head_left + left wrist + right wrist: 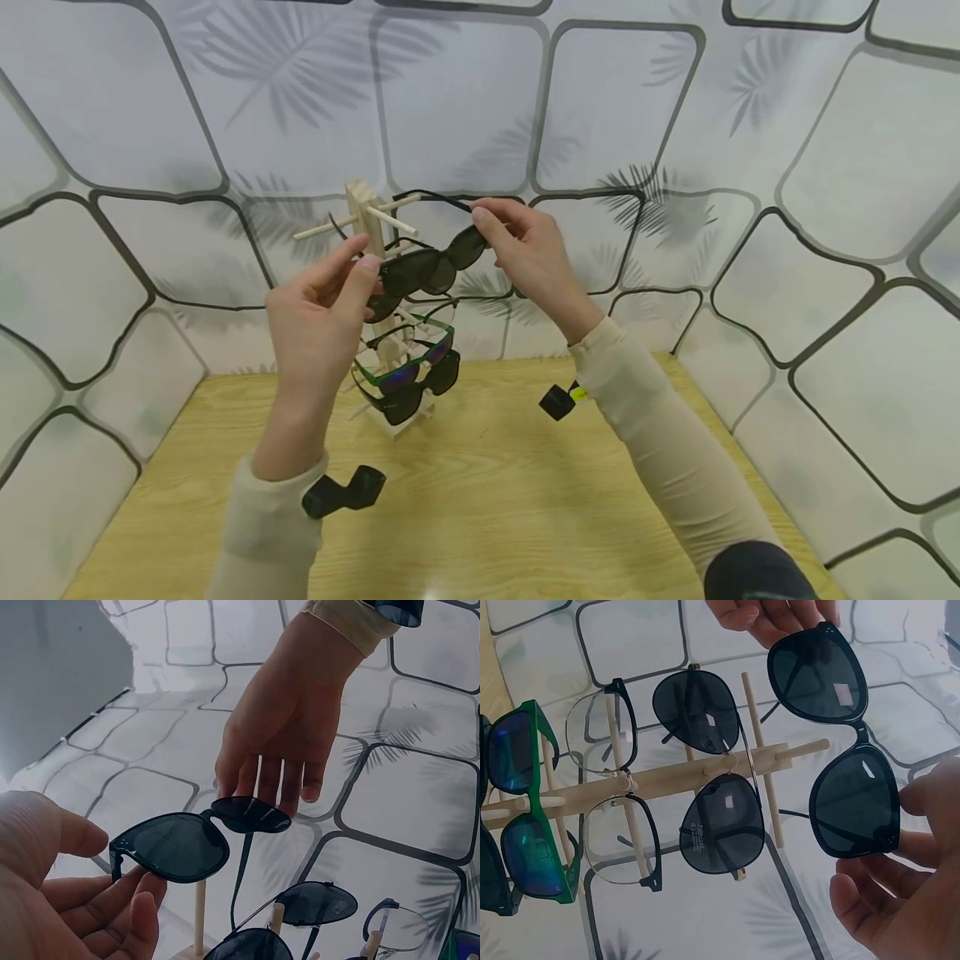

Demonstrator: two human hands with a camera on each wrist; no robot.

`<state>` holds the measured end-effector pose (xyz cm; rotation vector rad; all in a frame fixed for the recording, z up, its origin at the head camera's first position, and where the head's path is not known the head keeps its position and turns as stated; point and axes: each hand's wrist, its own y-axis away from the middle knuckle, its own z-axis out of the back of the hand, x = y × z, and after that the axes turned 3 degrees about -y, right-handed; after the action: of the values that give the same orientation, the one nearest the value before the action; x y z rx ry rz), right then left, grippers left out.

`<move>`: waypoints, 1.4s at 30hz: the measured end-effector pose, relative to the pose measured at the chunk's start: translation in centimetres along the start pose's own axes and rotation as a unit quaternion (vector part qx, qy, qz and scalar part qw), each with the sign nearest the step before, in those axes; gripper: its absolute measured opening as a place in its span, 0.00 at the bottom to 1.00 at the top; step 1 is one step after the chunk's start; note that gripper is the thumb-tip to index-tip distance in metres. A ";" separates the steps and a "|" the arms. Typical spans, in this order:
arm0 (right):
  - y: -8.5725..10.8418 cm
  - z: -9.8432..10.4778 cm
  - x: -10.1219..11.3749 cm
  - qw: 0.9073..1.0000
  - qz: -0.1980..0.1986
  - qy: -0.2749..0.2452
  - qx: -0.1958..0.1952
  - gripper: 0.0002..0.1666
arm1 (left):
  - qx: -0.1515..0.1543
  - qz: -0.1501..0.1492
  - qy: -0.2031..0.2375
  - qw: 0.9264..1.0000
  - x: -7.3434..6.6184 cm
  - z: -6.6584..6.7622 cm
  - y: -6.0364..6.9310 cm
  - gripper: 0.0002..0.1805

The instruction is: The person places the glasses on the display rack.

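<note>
Both hands hold a pair of black sunglasses (408, 272) with dark lenses, in front of the top of a wooden display stand (366, 218). My left hand (318, 312) pinches one outer corner of the frame, near the hinge. At the other corner, my right hand (531, 260) grips between thumb and fingers. In the right wrist view the sunglasses (855, 799) stand apart from the stand's top peg (810, 752), and their temples point back toward the stand. Just below hang dark aviator sunglasses (724, 825) with a thin bridge.
Lower on the stand hang half-rim clear glasses (652, 840), green-framed sunglasses (536, 859) with bluish lenses, and black sunglasses (402, 404). The stand rises from a wood-grain table (480, 508). Patterned white walls (465, 100) enclose the back and sides. Black wrist cameras (557, 402) protrude beside the sleeves.
</note>
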<state>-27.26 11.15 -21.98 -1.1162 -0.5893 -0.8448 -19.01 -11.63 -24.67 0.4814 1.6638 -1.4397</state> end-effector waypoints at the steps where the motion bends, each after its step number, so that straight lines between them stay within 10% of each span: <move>1: 0.0 0.0 0.0 1.000 -0.003 -0.001 0.002 0.23 | 0.002 0.003 0.001 1.000 0.0 0.1 0.0 0.17; 22: -1.0 -0.6 1.1 1.000 -0.004 0.014 0.010 0.24 | 0.020 0.049 0.010 0.999 -0.2 1.2 -1.3 0.21; 42: -3.1 -2.1 1.4 0.999 -0.002 0.041 0.021 0.25 | -0.004 0.110 0.109 0.988 0.0 1.9 -3.2 0.21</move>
<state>-29.03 8.22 -20.02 -1.0374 -0.5397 -0.8725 -20.78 -14.28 -22.67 0.8166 1.7244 -1.2534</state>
